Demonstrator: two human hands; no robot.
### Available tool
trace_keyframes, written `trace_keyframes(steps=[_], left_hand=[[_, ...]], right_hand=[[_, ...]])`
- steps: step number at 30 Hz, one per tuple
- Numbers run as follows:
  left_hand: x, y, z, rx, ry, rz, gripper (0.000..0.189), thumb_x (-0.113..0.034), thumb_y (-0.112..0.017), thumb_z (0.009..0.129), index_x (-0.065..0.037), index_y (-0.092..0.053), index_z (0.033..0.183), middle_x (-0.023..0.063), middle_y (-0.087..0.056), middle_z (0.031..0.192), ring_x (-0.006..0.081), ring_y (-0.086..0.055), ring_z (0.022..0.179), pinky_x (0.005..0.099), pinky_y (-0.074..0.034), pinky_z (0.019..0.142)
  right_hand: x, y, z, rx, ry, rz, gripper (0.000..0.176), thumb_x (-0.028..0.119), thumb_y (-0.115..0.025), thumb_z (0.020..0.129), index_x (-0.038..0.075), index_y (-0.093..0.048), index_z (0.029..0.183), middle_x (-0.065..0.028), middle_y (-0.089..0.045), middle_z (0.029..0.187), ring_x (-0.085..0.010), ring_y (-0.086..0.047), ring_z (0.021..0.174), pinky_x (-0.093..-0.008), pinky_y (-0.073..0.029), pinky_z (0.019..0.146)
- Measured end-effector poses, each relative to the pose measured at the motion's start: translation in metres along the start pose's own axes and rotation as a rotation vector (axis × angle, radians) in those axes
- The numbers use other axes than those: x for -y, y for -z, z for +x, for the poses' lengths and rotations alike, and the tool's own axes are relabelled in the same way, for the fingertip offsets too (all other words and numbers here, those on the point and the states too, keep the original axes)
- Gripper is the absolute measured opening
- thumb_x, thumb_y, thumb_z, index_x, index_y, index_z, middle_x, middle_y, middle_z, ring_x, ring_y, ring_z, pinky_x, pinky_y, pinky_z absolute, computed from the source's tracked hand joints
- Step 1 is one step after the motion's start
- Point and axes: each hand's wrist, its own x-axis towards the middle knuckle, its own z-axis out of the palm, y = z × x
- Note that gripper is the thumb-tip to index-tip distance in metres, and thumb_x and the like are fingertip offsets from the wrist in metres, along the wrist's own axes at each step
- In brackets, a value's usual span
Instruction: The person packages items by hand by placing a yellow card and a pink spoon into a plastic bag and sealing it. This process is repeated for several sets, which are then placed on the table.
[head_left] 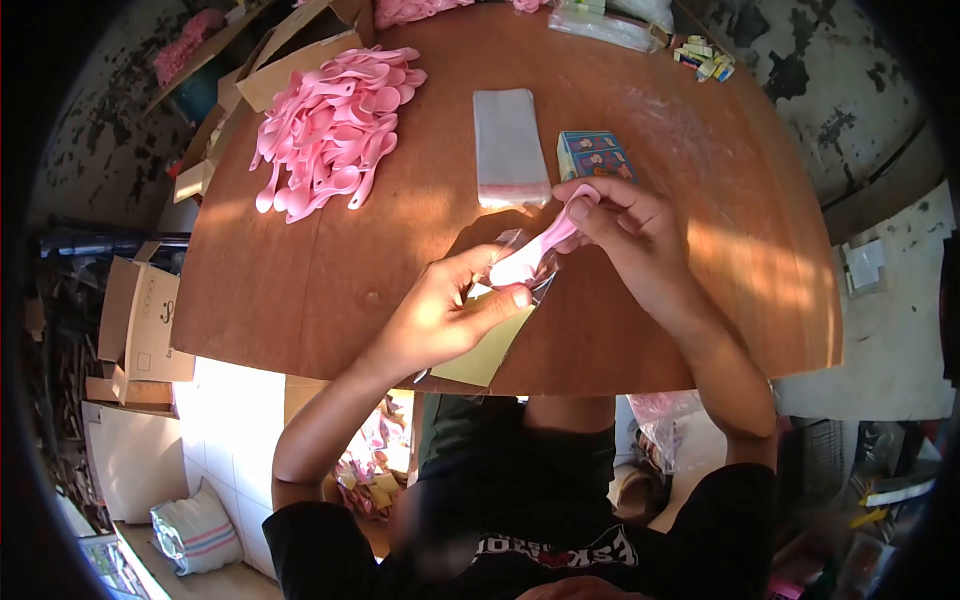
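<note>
Near the table's front edge, my left hand (447, 308) pinches a small clear plastic bag (545, 277) between thumb and fingers. A pink spoon (550, 236) lies slanted with its lower end in the bag's opening. My right hand (625, 235) grips the spoon's upper end between thumb and forefinger. Beneath my left hand lies a yellow paper (484, 350). Just beyond my hands are a stack of clear bags (508, 140) and a blue patterned box (597, 152), which my right hand partly covers.
A large heap of pink spoons (335, 125) lies at the table's back left, beside an open cardboard box (300, 62). Small packets (705, 58) and plastic wrap (605, 30) are at the back right. The wooden table (270, 290) has a curved far edge.
</note>
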Motion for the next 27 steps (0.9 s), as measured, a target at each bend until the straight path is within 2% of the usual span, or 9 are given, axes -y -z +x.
trace_keyframes(steps=[8,10,12,14,15,19,22,23,27], left_hand=[[-0.015,0.0,0.003,0.031,0.029,0.02,0.029,-0.015,-0.059,0.097,0.003,-0.058,0.12,0.0054,-0.064,0.103,0.0121,-0.059,0.1,0.0299,-0.046,0.091],[-0.018,-0.004,0.003,-0.04,-0.025,0.017,0.026,-0.015,-0.059,0.097,0.002,-0.059,0.117,0.0027,-0.064,0.095,0.0086,-0.059,0.092,0.0251,-0.048,0.084],[-0.013,-0.005,0.004,-0.054,-0.025,-0.052,0.027,-0.015,-0.059,0.098,0.002,-0.059,0.119,0.0039,-0.065,0.097,0.0094,-0.06,0.092,0.0254,-0.049,0.083],[-0.013,-0.007,0.002,-0.07,-0.022,-0.121,0.028,-0.015,-0.058,0.098,0.002,-0.059,0.12,0.005,-0.066,0.099,0.0102,-0.062,0.092,0.0256,-0.05,0.083],[-0.017,-0.007,0.001,-0.083,-0.016,-0.063,0.027,-0.012,-0.058,0.098,0.003,-0.058,0.119,0.0054,-0.067,0.098,0.0106,-0.063,0.092,0.0249,-0.05,0.082],[-0.032,-0.007,-0.004,-0.089,-0.017,0.264,0.025,-0.008,-0.06,0.095,0.005,-0.057,0.117,0.0072,-0.068,0.086,0.0114,-0.066,0.081,0.0248,-0.052,0.076],[-0.033,-0.01,-0.007,-0.075,-0.062,0.337,0.026,-0.007,-0.062,0.094,0.006,-0.057,0.115,0.009,-0.068,0.078,0.0107,-0.067,0.073,0.026,-0.052,0.069],[-0.035,-0.009,-0.008,-0.034,0.017,0.379,0.026,-0.007,-0.063,0.092,0.005,-0.057,0.115,0.0146,-0.067,0.078,0.0164,-0.067,0.066,0.0292,-0.05,0.061],[-0.047,-0.01,-0.01,0.006,0.081,0.502,0.027,-0.008,-0.063,0.091,0.002,-0.058,0.116,0.0185,-0.064,0.076,0.0245,-0.065,0.06,0.0315,-0.047,0.055]], right_hand=[[-0.002,-0.017,-0.009,-0.151,0.273,-0.035,0.024,0.008,-0.065,0.092,-0.004,-0.06,0.113,-0.0095,-0.068,0.097,-0.0121,-0.064,0.094,-0.0273,-0.052,0.079],[-0.003,-0.018,-0.011,-0.156,0.306,-0.093,0.021,0.008,-0.067,0.091,-0.003,-0.062,0.109,-0.0097,-0.068,0.096,-0.0142,-0.065,0.094,-0.029,-0.052,0.08],[-0.003,-0.016,-0.01,-0.161,0.338,-0.154,0.018,0.007,-0.068,0.089,-0.002,-0.064,0.104,-0.01,-0.068,0.095,-0.0162,-0.065,0.094,-0.0307,-0.051,0.081],[-0.004,-0.013,-0.006,-0.091,0.581,-0.581,0.013,0.007,-0.07,0.086,0.001,-0.068,0.097,-0.009,-0.067,0.095,-0.0212,-0.065,0.094,-0.032,-0.05,0.083],[-0.002,-0.017,-0.006,-0.094,0.581,-0.551,0.01,0.007,-0.072,0.082,0.002,-0.07,0.09,-0.0088,-0.065,0.094,-0.025,-0.063,0.093,-0.0324,-0.051,0.08],[-0.002,-0.017,-0.009,-0.056,0.591,-0.601,0.011,0.007,-0.073,0.081,0.001,-0.069,0.089,-0.0085,-0.064,0.093,-0.0229,-0.062,0.091,-0.0323,-0.052,0.076],[-0.003,-0.022,-0.012,-0.04,0.543,-0.574,0.011,0.0,-0.073,0.078,0.0,-0.069,0.088,-0.0098,-0.064,0.095,-0.0235,-0.062,0.089,-0.033,-0.05,0.077],[-0.005,-0.024,-0.012,-0.068,0.572,-0.603,0.01,0.002,-0.073,0.078,0.001,-0.069,0.087,-0.0082,-0.064,0.093,-0.0226,-0.062,0.086,-0.0328,-0.051,0.074],[-0.009,-0.022,-0.011,-0.063,0.645,-0.684,0.01,0.005,-0.072,0.078,0.004,-0.069,0.087,-0.006,-0.064,0.09,-0.0218,-0.063,0.078,-0.033,-0.052,0.069]])
